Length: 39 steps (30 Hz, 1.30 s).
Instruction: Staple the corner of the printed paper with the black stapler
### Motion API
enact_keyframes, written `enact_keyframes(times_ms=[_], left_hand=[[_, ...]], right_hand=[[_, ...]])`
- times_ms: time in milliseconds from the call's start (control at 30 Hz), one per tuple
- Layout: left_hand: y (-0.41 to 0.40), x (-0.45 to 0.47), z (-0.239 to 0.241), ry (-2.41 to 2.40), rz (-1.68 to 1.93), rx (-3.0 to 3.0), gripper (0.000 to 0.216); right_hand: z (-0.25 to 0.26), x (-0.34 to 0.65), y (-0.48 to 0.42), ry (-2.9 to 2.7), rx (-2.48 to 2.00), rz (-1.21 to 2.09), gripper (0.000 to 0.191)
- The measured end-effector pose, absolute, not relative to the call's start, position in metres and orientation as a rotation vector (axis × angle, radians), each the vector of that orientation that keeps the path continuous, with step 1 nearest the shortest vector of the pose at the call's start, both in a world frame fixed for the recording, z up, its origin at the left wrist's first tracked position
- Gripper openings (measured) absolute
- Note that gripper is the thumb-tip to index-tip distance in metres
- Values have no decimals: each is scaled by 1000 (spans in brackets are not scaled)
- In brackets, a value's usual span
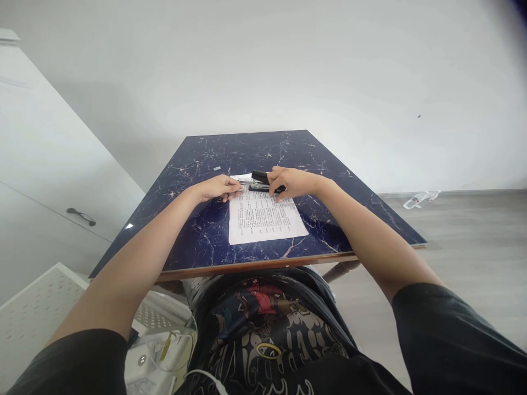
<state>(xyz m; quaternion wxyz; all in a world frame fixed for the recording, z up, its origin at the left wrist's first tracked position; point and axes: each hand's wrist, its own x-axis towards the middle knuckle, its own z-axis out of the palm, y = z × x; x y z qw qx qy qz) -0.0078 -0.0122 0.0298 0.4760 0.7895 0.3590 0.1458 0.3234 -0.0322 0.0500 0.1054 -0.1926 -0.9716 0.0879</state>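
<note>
Steadying the work is the chief requirement, by judgement. Table [247, 148]: firm support beneath both hands; suits as a rest for the forearms. Paper sheets [263, 219]: reaching from under both hands toward the wearer; best left flat, with no sideways drag. Right hand [287, 182]: closed around the rear of the stapler [259, 176]; grip best kept firm and level, with the cover held clear. Left hand [218, 188]: fingertips drawn narrow at the stapler's front end, opposite the right hand; whether a small piece sits between them, cannot tell. A light, straight touch in line with the metal rail [247, 182] would suit, skin clear of the closing parts.

Materials, same order. Table: dark blue top, glossy, marbled with pale veins; brownish edge on the near side of the hands. Paper sheets: thin, white, rectangular, closely printed in dark text. Stapler: over the sheets, between the two hands; long and narrow, black cover and base standing apart. Metal rail: slim, straight, silvery, pointing toward the left hand. Small silvery piece [217, 168]: on the tabletop just beyond the left hand; short, oblong, too small to identify.
</note>
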Motion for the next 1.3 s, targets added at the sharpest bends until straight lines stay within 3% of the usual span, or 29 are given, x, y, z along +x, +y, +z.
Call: enact_keyframes(times_ms=[300, 433, 633, 933, 1167, 1300], left_hand=[[-34, 25, 37, 757, 715, 1855, 41], [-39, 36, 30, 687, 795, 1824, 42], [-41, 38, 30, 603, 784, 1836, 42], [-44, 38, 33, 573, 731, 1916, 42], [-5, -9, 30, 1136, 1136, 2287, 27], [34, -45, 7, 1586, 887, 2502, 34]], right_hand=[[48, 284, -58, -2362, -460, 395, 36], [42, 270, -64, -2282, -489, 287, 20], [42, 279, -56, -2301, -569, 188, 11], [43, 280, -54, -2390, -544, 142, 25], [37, 331, -10, -1976, -1094, 52, 26], [14, 382, 24, -1787, -1528, 99, 25]])
